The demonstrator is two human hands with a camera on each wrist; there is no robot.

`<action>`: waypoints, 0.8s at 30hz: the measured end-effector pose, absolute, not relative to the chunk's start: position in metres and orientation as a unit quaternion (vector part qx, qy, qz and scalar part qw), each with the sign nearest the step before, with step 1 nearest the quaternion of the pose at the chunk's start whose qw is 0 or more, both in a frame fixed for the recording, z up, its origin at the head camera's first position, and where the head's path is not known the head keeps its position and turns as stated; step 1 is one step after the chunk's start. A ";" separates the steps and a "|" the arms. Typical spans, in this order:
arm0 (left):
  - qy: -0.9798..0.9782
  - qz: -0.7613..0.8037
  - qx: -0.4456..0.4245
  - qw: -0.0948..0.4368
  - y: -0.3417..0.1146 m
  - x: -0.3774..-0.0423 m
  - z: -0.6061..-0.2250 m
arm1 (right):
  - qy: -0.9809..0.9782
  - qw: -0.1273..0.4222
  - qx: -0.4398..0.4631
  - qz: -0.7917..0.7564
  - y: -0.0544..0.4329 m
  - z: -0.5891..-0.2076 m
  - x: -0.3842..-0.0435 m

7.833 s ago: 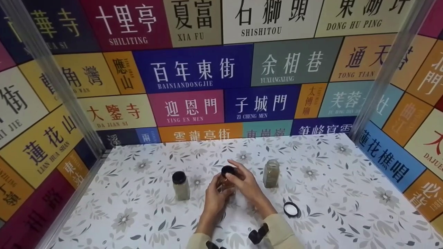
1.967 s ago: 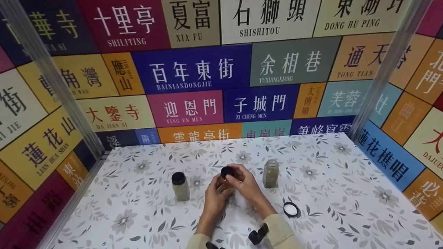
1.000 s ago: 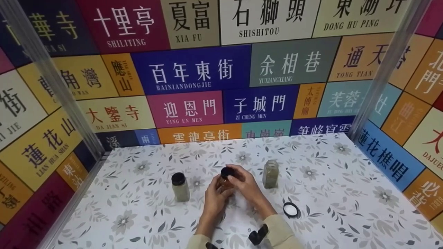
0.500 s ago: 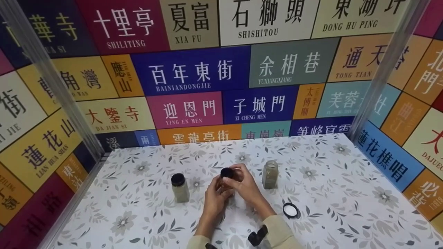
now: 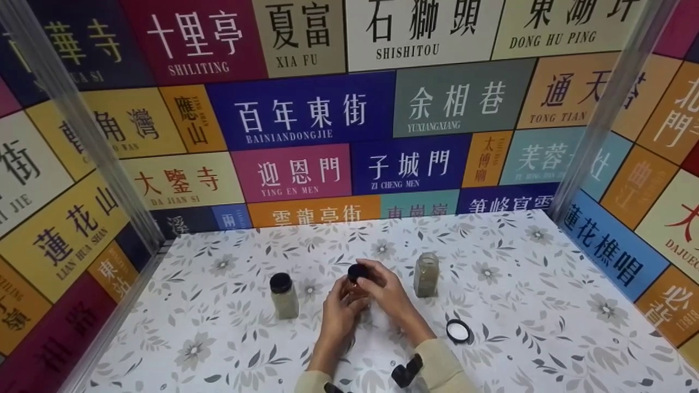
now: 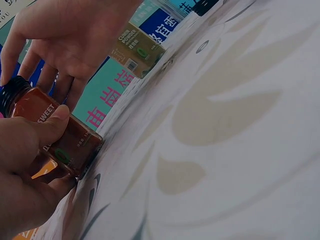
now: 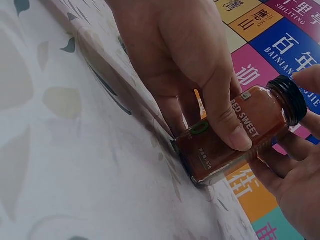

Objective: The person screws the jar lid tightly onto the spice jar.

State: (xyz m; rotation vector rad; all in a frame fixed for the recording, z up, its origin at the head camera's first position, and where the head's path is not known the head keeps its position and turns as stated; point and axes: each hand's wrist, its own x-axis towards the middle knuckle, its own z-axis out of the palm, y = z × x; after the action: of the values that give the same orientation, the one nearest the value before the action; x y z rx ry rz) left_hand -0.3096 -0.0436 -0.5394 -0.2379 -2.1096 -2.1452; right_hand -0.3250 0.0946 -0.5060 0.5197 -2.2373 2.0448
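Note:
A glass spice jar of red powder (image 7: 257, 112), labelled "RED SWEET", stands on the table between my hands. My left hand (image 5: 339, 312) grips its body, with the thumb (image 6: 55, 122) across the label. At the top, my right hand (image 5: 386, 289) holds the black screw lid (image 5: 358, 272) between thumb and fingers; the lid sits on the jar's neck. To the left is a capped jar of pale greenish powder (image 5: 285, 299). On the right stands a lidless jar (image 5: 427, 275), whose label reads "CUMIN POWDER" in the left wrist view.
A loose black lid (image 5: 459, 331) with a white inside lies face up, right of my right forearm. The table's floral cloth (image 5: 196, 349) runs back to a wall of coloured sign panels (image 5: 306, 109). Clear posts (image 5: 590, 131) rise at the back corners.
Since the oldest frame, my right index finger has gone from stretched out past the lid to bent round it. Through the latest frames the right fingers shift slightly on the lid; the left hand stays.

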 end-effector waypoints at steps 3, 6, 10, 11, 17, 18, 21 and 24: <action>-0.704 -0.703 -0.078 0.067 -0.044 -0.310 -0.540 | -0.724 0.038 0.163 0.669 0.094 -0.507 -0.325; -0.707 -0.698 -0.090 0.074 -0.045 -0.310 -0.540 | -0.722 0.035 0.154 0.674 0.093 -0.508 -0.326; -0.706 -0.696 -0.102 0.078 -0.046 -0.309 -0.539 | -0.725 0.034 0.148 0.671 0.093 -0.509 -0.326; -0.706 -0.697 -0.101 0.079 -0.046 -0.309 -0.539 | -0.726 0.035 0.147 0.671 0.093 -0.509 -0.327; -0.704 -0.700 -0.096 0.074 -0.045 -0.309 -0.539 | -0.722 0.033 0.151 0.675 0.094 -0.508 -0.326; -0.699 -0.705 -0.096 0.070 -0.045 -0.308 -0.539 | -0.721 0.032 0.156 0.674 0.094 -0.507 -0.325; -0.686 -0.718 -0.095 0.062 -0.045 -0.307 -0.538 | -0.724 0.032 0.167 0.669 0.095 -0.507 -0.325; -0.678 -0.727 -0.094 0.057 -0.044 -0.306 -0.538 | -0.724 0.034 0.169 0.668 0.096 -0.507 -0.325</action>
State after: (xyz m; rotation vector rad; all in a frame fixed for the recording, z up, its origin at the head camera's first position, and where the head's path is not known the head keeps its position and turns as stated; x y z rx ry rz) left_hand -0.3063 -0.0440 -0.5379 -0.2851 -2.0545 -2.2041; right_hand -0.3249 0.0957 -0.5068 0.5184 -2.2254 2.0556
